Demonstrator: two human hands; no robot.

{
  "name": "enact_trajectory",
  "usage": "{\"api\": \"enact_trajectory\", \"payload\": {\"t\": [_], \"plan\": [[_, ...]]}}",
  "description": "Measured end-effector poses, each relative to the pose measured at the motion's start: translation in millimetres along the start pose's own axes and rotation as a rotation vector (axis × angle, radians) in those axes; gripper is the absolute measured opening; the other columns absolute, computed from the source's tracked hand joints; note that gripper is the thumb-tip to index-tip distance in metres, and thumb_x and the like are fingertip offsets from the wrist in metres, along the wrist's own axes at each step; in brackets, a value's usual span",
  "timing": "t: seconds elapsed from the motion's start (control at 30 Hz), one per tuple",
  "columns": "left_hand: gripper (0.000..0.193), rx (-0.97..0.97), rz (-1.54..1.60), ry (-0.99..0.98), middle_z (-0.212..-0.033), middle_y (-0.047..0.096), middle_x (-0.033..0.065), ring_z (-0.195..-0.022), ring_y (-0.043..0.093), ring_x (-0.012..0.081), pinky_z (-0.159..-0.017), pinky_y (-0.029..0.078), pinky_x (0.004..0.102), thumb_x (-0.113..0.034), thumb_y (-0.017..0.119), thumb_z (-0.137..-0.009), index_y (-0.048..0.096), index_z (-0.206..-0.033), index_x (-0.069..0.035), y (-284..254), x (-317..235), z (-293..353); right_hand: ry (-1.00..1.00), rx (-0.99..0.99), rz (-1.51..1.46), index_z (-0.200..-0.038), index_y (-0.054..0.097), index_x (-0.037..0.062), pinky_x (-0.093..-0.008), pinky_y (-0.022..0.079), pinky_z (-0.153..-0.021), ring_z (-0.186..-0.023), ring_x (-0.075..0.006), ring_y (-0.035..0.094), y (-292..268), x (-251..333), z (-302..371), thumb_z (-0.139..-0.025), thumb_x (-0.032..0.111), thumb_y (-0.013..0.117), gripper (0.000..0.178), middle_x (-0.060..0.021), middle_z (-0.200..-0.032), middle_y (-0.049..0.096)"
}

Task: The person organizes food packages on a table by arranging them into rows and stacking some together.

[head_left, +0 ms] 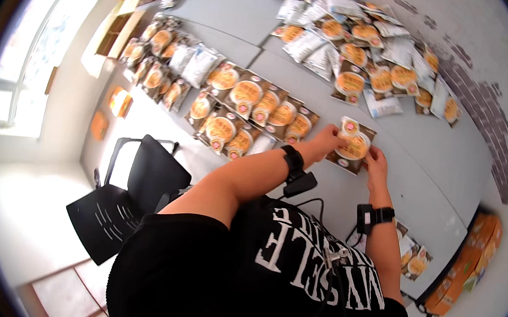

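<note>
A brown food packet (357,149) with a bowl of orange food printed on it is in front of me, over the grey table (412,164). At its upper left lies a smaller pale and orange part (349,127), perhaps a sachet; I cannot tell whether it is separate. My left hand (328,141) closes its fingers at the packet's left side, partly covering it. My right hand (377,164) pinches the right edge between thumb and fingers. Left of my hands, similar packets (248,92) lie overlapping in rows, the nearest beside my left forearm.
A loose heap of packets (353,53), some with silver backs up, covers the far side. More packets (161,42) stand grouped at the far left. A few packets (416,263) lie near my right elbow. A black chair (158,170) stands left; orange-brown boxes (467,261) stand right.
</note>
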State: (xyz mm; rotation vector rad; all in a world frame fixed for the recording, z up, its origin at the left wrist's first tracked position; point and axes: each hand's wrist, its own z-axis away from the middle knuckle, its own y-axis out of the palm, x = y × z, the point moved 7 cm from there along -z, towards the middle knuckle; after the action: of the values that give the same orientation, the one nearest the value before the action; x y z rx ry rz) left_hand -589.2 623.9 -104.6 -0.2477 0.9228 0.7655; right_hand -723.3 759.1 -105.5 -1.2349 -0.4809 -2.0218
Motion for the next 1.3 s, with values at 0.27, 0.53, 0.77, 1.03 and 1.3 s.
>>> {"api": "enact_trajectory", "payload": {"t": [0.27,0.53,0.77,1.03,1.3], "plan": [[0.04,-0.038,0.23,-0.068,-0.098,0.057,0.0093,-0.087,0.056,0.0168,-0.07,0.046,0.0298,-0.014,0.069,-0.079,0.046,-0.11,-0.002,-6,6,13,-0.188,0.038,0.029,-0.105,0.047,0.0001,-0.0262,0.044,-0.076,-0.089,-0.0148,0.055,25,14,6,-0.086,0.01,0.054,0.023,-0.0079,-0.1,0.057],[0.035,0.092,0.347,0.003,-0.094,0.059,0.0061,-0.081,0.058,0.013,-0.068,0.046,0.0243,-0.015,0.069,-0.079,0.05,-0.106,-0.004,-70,-27,57,-0.036,0.279,-0.227,-0.123,0.042,0.0015,-0.0289,0.045,-0.085,-0.102,-0.0181,0.056,96,55,36,-0.083,0.005,0.055,0.043,-0.0096,-0.114,0.056],[0.052,0.198,0.393,0.177,-0.108,0.057,0.0103,-0.094,0.058,0.0166,-0.078,0.047,0.0251,-0.007,0.068,-0.077,0.041,-0.121,-0.001,-207,-77,99,-0.055,0.404,-0.244,-0.118,0.049,0.0003,-0.028,0.046,-0.082,-0.098,-0.0166,0.058,243,103,37,-0.082,0.001,0.056,0.037,-0.0075,-0.111,0.058],[0.072,0.251,0.337,0.12,-0.11,0.056,0.0113,-0.096,0.057,0.0171,-0.071,0.048,0.0251,-0.001,0.07,-0.074,0.029,-0.132,-0.004,-434,-133,144,0.031,0.413,-0.369,-0.114,0.048,0.0007,-0.0333,0.05,-0.08,-0.097,-0.0207,0.059,471,123,36,-0.083,0.001,0.058,0.033,-0.0094,-0.108,0.059],[0.061,-0.256,-0.544,0.372,-0.094,0.06,0.0094,-0.083,0.059,0.0169,-0.069,0.048,0.0276,-0.007,0.067,-0.078,0.037,-0.13,-0.007,-710,-206,146,0.138,0.515,-0.339,-0.112,0.048,0.0018,-0.0352,0.052,-0.078,-0.092,-0.0209,0.061,678,172,3,-0.082,0.005,0.061,0.033,-0.0103,-0.106,0.059]]}}
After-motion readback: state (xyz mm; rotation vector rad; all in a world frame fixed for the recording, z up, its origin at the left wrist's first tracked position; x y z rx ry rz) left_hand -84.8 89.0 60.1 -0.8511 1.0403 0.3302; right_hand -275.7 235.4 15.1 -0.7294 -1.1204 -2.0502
